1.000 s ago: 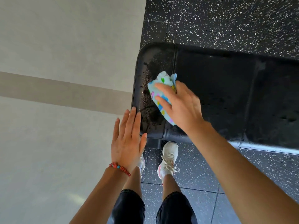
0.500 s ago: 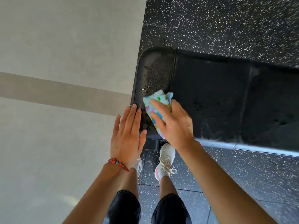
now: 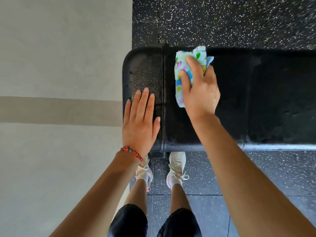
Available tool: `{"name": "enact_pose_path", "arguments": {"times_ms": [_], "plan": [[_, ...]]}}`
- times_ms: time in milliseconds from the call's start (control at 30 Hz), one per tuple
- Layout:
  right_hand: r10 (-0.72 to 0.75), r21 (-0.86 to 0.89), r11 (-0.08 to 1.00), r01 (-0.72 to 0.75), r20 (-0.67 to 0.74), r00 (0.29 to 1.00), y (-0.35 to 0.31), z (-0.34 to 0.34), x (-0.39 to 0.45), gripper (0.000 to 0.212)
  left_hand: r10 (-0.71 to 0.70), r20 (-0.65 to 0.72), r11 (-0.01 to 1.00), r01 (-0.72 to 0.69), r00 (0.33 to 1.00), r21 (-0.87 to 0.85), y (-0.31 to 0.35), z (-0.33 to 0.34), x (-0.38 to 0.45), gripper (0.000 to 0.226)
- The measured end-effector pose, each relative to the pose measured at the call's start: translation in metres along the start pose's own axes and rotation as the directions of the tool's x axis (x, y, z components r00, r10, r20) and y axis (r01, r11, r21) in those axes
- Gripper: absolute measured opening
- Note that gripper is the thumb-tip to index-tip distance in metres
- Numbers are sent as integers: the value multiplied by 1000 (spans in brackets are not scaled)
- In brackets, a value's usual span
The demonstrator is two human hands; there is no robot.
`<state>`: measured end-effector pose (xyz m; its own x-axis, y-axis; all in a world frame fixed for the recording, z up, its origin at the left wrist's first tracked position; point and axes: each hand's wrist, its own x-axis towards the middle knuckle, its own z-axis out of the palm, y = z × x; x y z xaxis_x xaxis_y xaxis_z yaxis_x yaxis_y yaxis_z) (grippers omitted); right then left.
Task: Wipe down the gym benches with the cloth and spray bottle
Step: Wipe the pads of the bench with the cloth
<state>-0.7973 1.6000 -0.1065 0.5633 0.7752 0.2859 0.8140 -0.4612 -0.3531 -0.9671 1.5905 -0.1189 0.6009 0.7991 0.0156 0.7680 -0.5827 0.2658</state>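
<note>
A black padded gym bench [image 3: 256,100] runs from the middle of the head view to the right edge. Fine droplets speckle its short left end section [image 3: 145,72]. My right hand [image 3: 200,93] grips a folded light-blue cloth [image 3: 179,65] with coloured spots and holds it against the pad near the far edge, just right of the seam. My left hand [image 3: 140,120] lies flat with straight fingers on the near part of the end section. No spray bottle is in view.
Black speckled rubber flooring [image 3: 222,19] lies beyond and under the bench. A pale smooth floor with a beige stripe [image 3: 59,110] fills the left. My feet in white trainers [image 3: 177,168] stand right at the bench's near edge.
My right hand has swept the cloth from the near left corner of the pad to its far edge, past the seam. My left hand has shifted forward onto the end section.
</note>
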Motion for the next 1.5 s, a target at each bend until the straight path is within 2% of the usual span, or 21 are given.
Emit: {"name": "enact_pose_path", "arguments": {"times_ms": [100, 200, 367, 567, 700, 833, 933, 1000, 1133, 1267, 1400, 1500], "plan": [[16, 8, 1000, -16, 12, 1000, 4, -20, -57, 27, -8, -8, 1000, 8, 1000, -2, 2, 1, 0, 51], [-46, 16, 999, 45, 102, 994, 11, -40, -95, 27, -22, -7, 1000, 22, 1000, -2, 3, 2, 1, 50], [-78, -19, 997, 81, 127, 989, 16, -31, -68, 27, -25, -31, 1000, 25, 999, -6, 5, 1, 2, 49], [16, -35, 999, -16, -7, 1000, 24, -6, 14, 29, 29, -63, 999, -31, 998, -41, 26, -4, 12, 47], [18, -25, 1000, -18, -13, 1000, 42, -25, -32, 26, 1, -61, 996, -6, 998, -87, 47, 1, 21, 48], [-23, -4, 1000, 23, 83, 996, 66, -58, -85, 28, -23, -23, 998, 22, 999, -53, 63, 12, 19, 51], [-76, -3, 997, 77, 118, 990, 72, -55, -69, 29, -47, -5, 999, 46, 999, -9, 67, 16, 19, 53], [-91, -25, 995, 93, 93, 992, 73, -44, -39, 31, -49, -2, 999, 49, 999, 13, 66, 18, 18, 54], [2, -24, 1000, -3, -9, 1000, 80, -24, 19, 33, -44, 1, 999, 44, 999, 30, 67, 18, 18, 54], [40, -28, 999, -42, -40, 998, 90, -38, -23, 30, -56, 2, 997, 56, 998, 45, 71, 14, 19, 52], [28, -26, 999, -27, 50, 998, 115, -75, -82, 30, -51, -36, 998, 52, 998, 37, 88, 11, 27, 52], [26, 1, 1000, -26, 90, 996, 122, -79, -76, 31, -11, -21, 1000, 11, 1000, 3, 108, 15, 36, 52]]}}
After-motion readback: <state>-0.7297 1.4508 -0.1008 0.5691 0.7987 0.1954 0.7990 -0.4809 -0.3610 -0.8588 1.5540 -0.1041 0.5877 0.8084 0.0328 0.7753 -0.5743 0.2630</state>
